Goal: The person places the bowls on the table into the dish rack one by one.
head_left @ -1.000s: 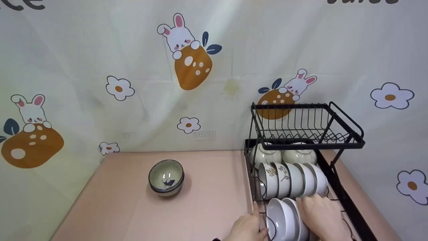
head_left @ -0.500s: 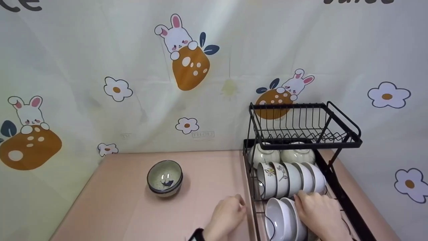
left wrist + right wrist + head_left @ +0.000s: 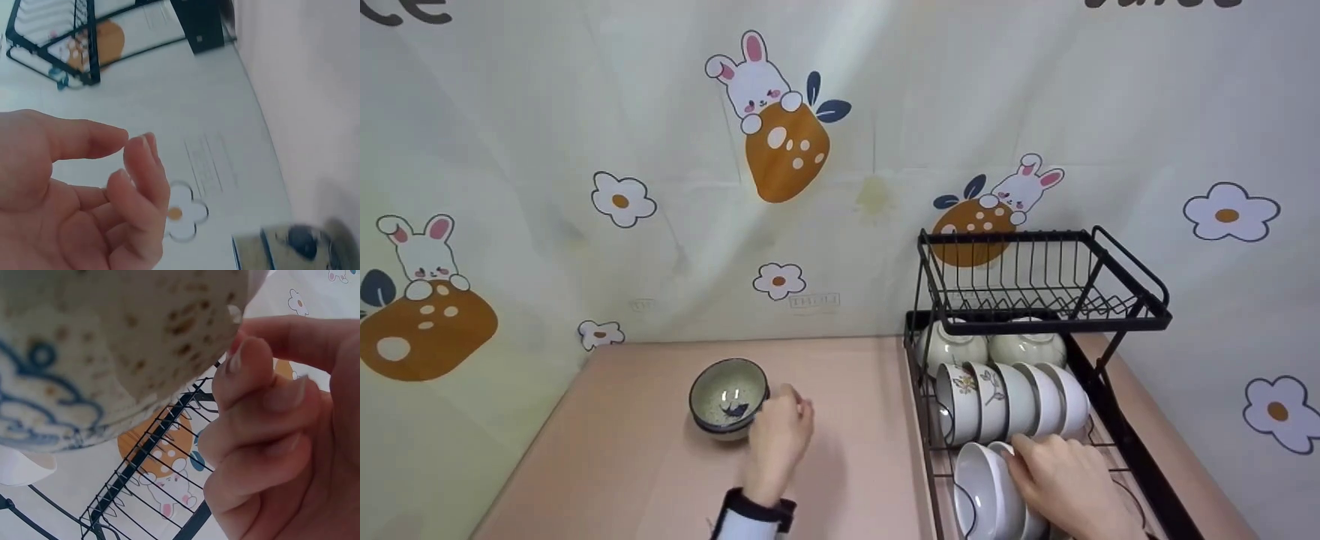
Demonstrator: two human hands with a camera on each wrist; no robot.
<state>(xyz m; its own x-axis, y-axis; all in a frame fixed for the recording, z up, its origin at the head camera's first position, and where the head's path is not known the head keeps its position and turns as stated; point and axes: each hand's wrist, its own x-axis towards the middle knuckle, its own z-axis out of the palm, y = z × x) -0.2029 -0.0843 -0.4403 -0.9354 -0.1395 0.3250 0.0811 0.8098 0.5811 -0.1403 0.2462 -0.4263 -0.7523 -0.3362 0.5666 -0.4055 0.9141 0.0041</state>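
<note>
Beside the near rim of two stacked grey-green bowls [image 3: 729,390], my left hand [image 3: 778,442] hangs over the pink table with its fingers loosely bent. The left wrist view shows thumb and index fingertip close together and nothing held in the palm [image 3: 84,197]. Over at the dish rack's front row, my right hand [image 3: 1069,480] is at the tilted white bowls [image 3: 981,491]. In the right wrist view its thumb and index finger pinch the edge of a speckled bowl [image 3: 112,354] with blue drawing, other fingers curled. That bowl is mostly hidden behind the hand in the head view.
The black two-tier dish rack [image 3: 1123,427] stands along the table's right side. A middle row of nested cups and bowls [image 3: 1020,405], some flower-printed, and two upturned bowls [image 3: 952,351] fill its lower tier. The upper basket [image 3: 1057,326] overhangs the back. A printed curtain [image 3: 877,247] closes the rear.
My left hand has left the rack's near left edge and swung left across the table to the stacked bowls. The right hand has stayed at the front bowls, shifting only slightly.
</note>
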